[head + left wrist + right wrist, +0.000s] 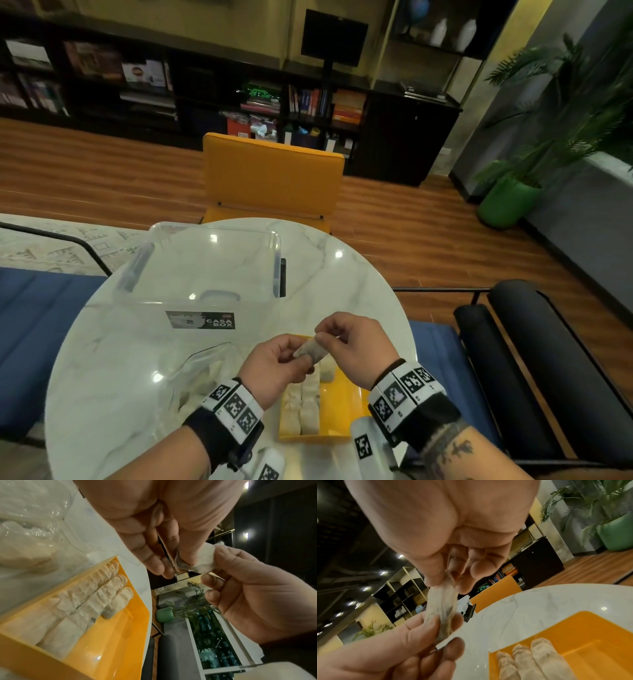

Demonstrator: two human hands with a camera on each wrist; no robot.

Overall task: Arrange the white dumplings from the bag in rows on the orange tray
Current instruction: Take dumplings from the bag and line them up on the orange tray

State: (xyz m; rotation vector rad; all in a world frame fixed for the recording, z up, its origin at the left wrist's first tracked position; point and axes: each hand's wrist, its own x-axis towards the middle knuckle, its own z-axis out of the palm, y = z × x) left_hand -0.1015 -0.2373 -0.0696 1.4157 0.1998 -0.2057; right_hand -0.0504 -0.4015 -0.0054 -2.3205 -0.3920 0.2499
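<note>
A white dumpling is held in the air between both hands, over the far end of the orange tray. My left hand pinches its lower end and my right hand pinches its upper end. In the right wrist view the dumpling stretches from the right hand down to the left hand. Rows of dumplings lie side by side along the left part of the tray; the third row is short. The clear bag with more dumplings lies left of the tray.
A large clear plastic box with a label stands on the round marble table behind the tray. A yellow chair is at the table's far side. The tray's right half is bare.
</note>
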